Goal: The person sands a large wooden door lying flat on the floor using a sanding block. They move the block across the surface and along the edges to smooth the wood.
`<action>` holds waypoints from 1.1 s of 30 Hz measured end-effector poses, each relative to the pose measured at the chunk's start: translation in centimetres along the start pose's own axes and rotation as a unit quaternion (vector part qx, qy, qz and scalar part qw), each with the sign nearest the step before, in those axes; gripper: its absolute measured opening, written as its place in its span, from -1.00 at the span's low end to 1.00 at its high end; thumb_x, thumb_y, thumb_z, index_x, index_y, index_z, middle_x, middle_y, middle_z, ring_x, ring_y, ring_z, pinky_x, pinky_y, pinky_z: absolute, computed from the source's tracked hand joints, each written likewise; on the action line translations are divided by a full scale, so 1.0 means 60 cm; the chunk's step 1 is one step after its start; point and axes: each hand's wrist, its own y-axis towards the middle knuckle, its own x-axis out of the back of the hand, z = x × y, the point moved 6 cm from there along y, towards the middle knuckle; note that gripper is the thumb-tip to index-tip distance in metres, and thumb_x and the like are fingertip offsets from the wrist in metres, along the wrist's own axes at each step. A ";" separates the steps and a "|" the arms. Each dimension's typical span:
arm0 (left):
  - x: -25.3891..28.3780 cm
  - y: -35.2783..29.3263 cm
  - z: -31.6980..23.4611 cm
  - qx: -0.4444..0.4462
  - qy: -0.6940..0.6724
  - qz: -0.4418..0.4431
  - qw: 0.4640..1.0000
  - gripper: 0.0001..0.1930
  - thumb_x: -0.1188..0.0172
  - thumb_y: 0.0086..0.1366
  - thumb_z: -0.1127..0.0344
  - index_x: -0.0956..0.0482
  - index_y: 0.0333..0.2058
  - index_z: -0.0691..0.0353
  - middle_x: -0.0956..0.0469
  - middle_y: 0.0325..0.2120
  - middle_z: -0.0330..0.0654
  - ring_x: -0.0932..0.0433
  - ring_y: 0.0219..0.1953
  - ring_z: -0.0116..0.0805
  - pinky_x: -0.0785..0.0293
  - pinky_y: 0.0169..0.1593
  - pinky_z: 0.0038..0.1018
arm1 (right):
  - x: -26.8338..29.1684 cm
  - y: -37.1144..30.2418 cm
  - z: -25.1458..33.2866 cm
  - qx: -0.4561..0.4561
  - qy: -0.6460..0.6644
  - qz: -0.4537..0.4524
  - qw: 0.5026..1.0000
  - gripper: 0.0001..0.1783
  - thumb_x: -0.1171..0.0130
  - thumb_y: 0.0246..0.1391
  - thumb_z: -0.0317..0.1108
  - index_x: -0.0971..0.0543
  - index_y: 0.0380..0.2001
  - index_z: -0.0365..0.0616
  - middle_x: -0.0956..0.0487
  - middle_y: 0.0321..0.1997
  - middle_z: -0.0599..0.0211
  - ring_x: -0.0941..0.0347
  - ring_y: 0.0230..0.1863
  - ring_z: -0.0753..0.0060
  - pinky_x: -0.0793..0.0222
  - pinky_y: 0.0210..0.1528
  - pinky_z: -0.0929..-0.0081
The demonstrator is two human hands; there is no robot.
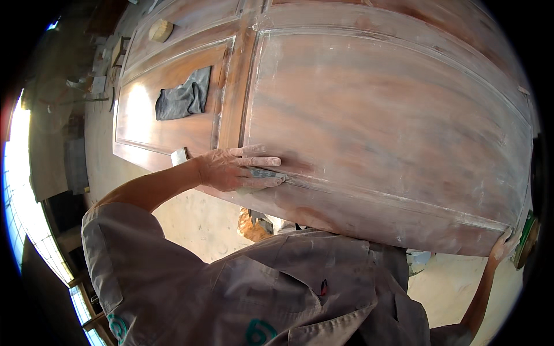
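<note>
A large wooden panelled door [381, 109] lies in front of me, its reddish-brown surface dulled by pale dust. My left hand [231, 168] rests on the near moulding, left of the middle, with fingers stretched and pressing down a folded grey piece of sandpaper [265, 173]. Only part of that sandpaper shows between the fingers. At the far right, my right hand [502, 247] grips the door's near right corner; its fingers are partly hidden. Whitish dust coats the fingers of my left hand.
A crumpled dark grey cloth [184, 95] lies on the left panel. Farther back sits a pale yellowish block [160, 30]. A small metallic piece [179, 155] shows by my left wrist. Beyond my right hand is a green-rimmed round object [525, 239]. Bright windows [26, 155] line the left.
</note>
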 end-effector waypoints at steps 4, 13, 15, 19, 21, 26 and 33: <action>-0.036 -0.054 -0.007 0.072 -0.037 -0.020 0.997 -0.02 -0.39 0.01 0.07 -0.17 0.44 -0.06 -0.50 0.19 -0.38 0.00 0.52 -0.26 0.01 0.54 -0.07 | 0.001 0.003 0.007 0.007 -0.005 0.004 1.000 -0.36 0.03 0.42 -0.05 -0.28 0.38 -0.25 -0.27 0.42 -0.22 -0.16 0.43 -0.24 -0.09 0.43 0.05; 0.013 0.052 -0.022 0.053 -0.071 -0.129 0.988 -0.34 -0.22 0.22 0.22 -0.37 0.34 0.02 -0.61 0.07 -0.30 -0.19 0.45 -0.19 -0.24 0.42 -0.01 | -0.006 0.004 -0.002 -0.008 -0.002 -0.002 1.000 -0.38 0.02 0.41 -0.08 -0.30 0.36 -0.28 -0.28 0.41 -0.23 -0.16 0.43 -0.23 -0.08 0.43 0.04; -0.005 -0.030 -0.015 0.116 -0.045 -0.080 0.989 -0.34 -0.20 0.24 0.23 -0.35 0.35 0.03 -0.62 0.05 -0.29 -0.17 0.45 -0.17 -0.20 0.44 -0.03 | -0.002 0.004 0.006 0.005 0.016 -0.002 1.000 -0.39 0.00 0.41 -0.08 -0.33 0.34 -0.27 -0.30 0.40 -0.22 -0.18 0.42 -0.23 -0.10 0.42 0.04; 0.009 0.037 -0.029 0.084 -0.056 -0.114 0.988 -0.39 -0.20 0.24 0.22 -0.42 0.30 0.05 -0.62 0.05 -0.29 -0.19 0.44 -0.17 -0.25 0.41 0.01 | -0.001 0.009 0.015 0.005 0.021 -0.006 1.000 -0.40 -0.01 0.41 -0.08 -0.35 0.33 -0.27 -0.31 0.41 -0.19 -0.19 0.42 -0.22 -0.10 0.42 0.02; 0.063 0.146 -0.027 0.022 -0.094 -0.142 0.985 -0.43 -0.20 0.24 0.22 -0.47 0.27 0.04 -0.60 0.09 -0.27 -0.21 0.43 -0.17 -0.27 0.39 0.04 | -0.003 0.003 0.004 0.006 0.019 -0.009 1.000 -0.40 0.00 0.41 -0.07 -0.35 0.34 -0.25 -0.30 0.42 -0.17 -0.18 0.43 -0.22 -0.09 0.43 0.02; -0.009 -0.004 -0.030 0.098 -0.056 -0.109 0.988 -0.35 -0.17 0.27 0.25 -0.32 0.36 0.07 -0.60 0.07 -0.29 -0.16 0.46 -0.19 -0.15 0.46 0.00 | -0.007 -0.004 0.011 -0.017 0.033 -0.022 0.999 -0.38 0.02 0.42 -0.05 -0.32 0.36 -0.23 -0.28 0.44 -0.15 -0.13 0.46 -0.24 -0.04 0.47 0.00; 0.026 0.104 -0.033 0.035 -0.099 -0.112 0.988 -0.37 -0.23 0.19 0.27 -0.42 0.27 0.18 -0.55 0.16 -0.22 -0.23 0.43 -0.17 -0.20 0.43 0.05 | -0.011 -0.008 -0.004 -0.023 0.025 0.002 0.999 -0.36 0.04 0.42 -0.05 -0.28 0.39 -0.23 -0.22 0.48 -0.15 -0.06 0.50 -0.24 0.02 0.49 -0.01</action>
